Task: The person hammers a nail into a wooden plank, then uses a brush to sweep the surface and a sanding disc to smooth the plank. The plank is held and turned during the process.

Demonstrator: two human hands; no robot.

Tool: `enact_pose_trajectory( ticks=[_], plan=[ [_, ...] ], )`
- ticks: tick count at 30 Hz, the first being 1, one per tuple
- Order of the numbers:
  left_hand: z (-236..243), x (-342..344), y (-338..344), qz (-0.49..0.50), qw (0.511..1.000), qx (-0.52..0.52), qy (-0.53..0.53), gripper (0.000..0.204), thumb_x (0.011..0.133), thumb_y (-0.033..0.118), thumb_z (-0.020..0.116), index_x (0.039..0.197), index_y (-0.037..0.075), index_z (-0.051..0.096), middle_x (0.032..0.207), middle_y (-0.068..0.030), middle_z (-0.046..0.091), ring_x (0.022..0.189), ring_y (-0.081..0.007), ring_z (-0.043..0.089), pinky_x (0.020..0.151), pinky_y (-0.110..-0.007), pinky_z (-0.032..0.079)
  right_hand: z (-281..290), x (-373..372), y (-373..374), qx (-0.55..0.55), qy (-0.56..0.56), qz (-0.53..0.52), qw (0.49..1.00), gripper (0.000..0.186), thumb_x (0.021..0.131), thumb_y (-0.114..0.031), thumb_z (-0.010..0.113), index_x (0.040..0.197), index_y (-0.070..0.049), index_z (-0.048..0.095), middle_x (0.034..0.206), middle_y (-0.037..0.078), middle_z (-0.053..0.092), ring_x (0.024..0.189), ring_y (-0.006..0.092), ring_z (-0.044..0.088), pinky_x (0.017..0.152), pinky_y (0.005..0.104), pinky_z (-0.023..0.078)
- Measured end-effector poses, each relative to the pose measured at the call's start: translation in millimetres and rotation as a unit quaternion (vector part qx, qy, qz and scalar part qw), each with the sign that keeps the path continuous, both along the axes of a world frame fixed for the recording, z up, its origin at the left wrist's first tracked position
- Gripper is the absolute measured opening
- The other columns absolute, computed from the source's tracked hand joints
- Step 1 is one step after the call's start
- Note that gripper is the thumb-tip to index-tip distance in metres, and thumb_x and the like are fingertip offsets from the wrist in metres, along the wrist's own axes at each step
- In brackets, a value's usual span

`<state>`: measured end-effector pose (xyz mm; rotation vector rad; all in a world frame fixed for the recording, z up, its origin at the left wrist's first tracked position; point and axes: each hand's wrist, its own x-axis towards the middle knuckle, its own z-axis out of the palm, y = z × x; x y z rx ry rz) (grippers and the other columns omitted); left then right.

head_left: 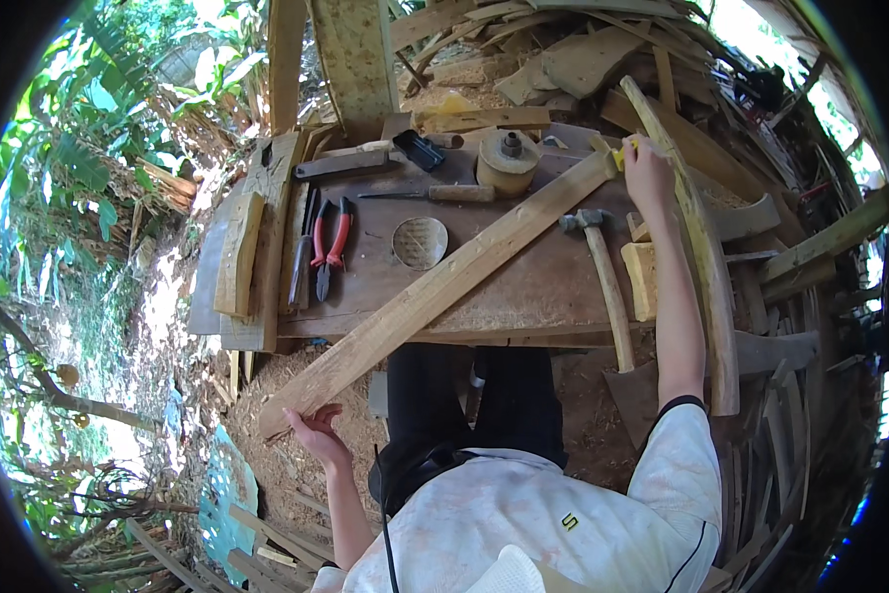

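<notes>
A long wooden board (444, 282) lies slantwise across the wooden workbench (365, 212), its near left end sticking out past the front edge. My left hand (320, 437) grips that near end, thumb against the wood. At the board's far right end, my right hand (649, 170) is closed on a small yellow object (619, 158); my fingers mostly cover it, so its kind is unclear. Closest to my right forearm is a hammer (603, 272), its head on the bench and its handle reaching over the front edge. Red-handled pliers (332, 247) and a round woven-looking disc (420, 243) rest left of the board.
Behind the disc are a wooden-handled pointed tool (459, 194), a round wooden block (508, 163) and a dark open case (419, 150). A long curved plank (706, 257) stands beside my right arm. Scrap wood (583, 64) is heaped at the back and right.
</notes>
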<state>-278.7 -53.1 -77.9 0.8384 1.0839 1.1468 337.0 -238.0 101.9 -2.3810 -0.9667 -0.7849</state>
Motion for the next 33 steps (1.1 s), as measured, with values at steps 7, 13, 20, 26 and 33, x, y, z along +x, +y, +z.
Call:
enact_pose_trajectory(
  ticks=[7,13,20,26,33],
  plan=[
    [-2.3,-5.9,-1.9,0.006,1.0,-0.005,0.001,0.061,0.115,0.054,0.038,0.126,-0.002,0.06,0.103,-0.0162,0.073,0.076,-0.0285,0.072,0.075,-0.041,0.057,11.3,12.8,-6.8,0.003,0.167,0.066,0.984,0.032,0.11,-0.03,0.059,0.111,-0.001,0.073,0.091,0.017,0.076,0.085,0.0346,0.074,0.076,0.0428,0.056],
    [7.1,1.1,-5.0,0.023,0.999,0.01,0.02,0.061,0.115,0.054,0.039,0.122,-0.002,0.061,0.099,-0.0147,0.073,0.074,-0.0287,0.072,0.073,-0.041,0.057,-4.7,18.8,-12.7,0.106,0.191,0.109,0.97,0.037,0.11,-0.033,0.06,0.111,0.001,0.074,0.085,0.02,0.075,0.083,0.0352,0.076,0.075,0.0444,0.054],
    [1.6,7.9,-1.2,0.016,1.0,0.01,-0.003,0.061,0.114,0.054,0.041,0.126,-0.002,0.06,0.106,-0.0165,0.073,0.075,-0.0286,0.072,0.071,-0.04,0.057,-0.4,28.0,-19.0,0.095,0.142,-0.028,0.985,0.035,0.109,-0.032,0.059,0.108,0.0,0.073,0.097,0.023,0.075,0.094,0.0416,0.075,0.078,0.0472,0.056],
    [7.1,11.7,-8.2,0.047,0.999,0.003,-0.005,0.065,0.113,0.058,0.039,0.133,-0.001,0.057,0.112,-0.0176,0.072,0.076,-0.0276,0.069,0.074,-0.04,0.056,2.2,-109.9,35.7,-0.038,0.067,0.18,0.981,0.02,0.103,-0.021,0.065,0.102,-0.005,0.077,0.101,0.015,0.077,0.091,0.034,0.075,0.082,0.0436,0.06],
    [-0.5,17.0,-5.1,0.007,0.999,0.017,-0.029,0.07,0.111,0.064,0.035,0.137,0.002,0.057,0.108,-0.0165,0.074,0.078,-0.0264,0.068,0.071,-0.04,0.055,-32.5,-286.2,96.1,-0.093,-0.081,0.512,0.85,0.011,0.086,-0.017,0.073,0.084,-0.009,0.067,0.081,0.005,0.062,0.081,0.0213,0.069,0.077,0.0383,0.056]
  ],
)
